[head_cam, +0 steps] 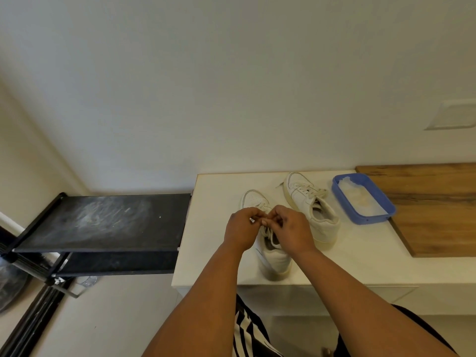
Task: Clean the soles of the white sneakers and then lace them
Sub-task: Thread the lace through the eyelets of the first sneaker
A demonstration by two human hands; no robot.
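Two white sneakers stand upright on a white cabinet top [219,253]. The near sneaker [274,258] points away from me, its middle hidden under my hands. My left hand [240,229] and my right hand [292,231] meet over its lacing area, fingertips pinched together on its white lace [269,234]. The far sneaker [313,208] lies to the right and further back, laced, with a lace end trailing toward the wall.
A blue plastic tray [386,202] holding a pale wet cloth sits right of the far sneaker, partly on a wooden board [438,217]. A black dusty shoe rack [103,222] stands left of the cabinet, lower down. The wall is close behind.
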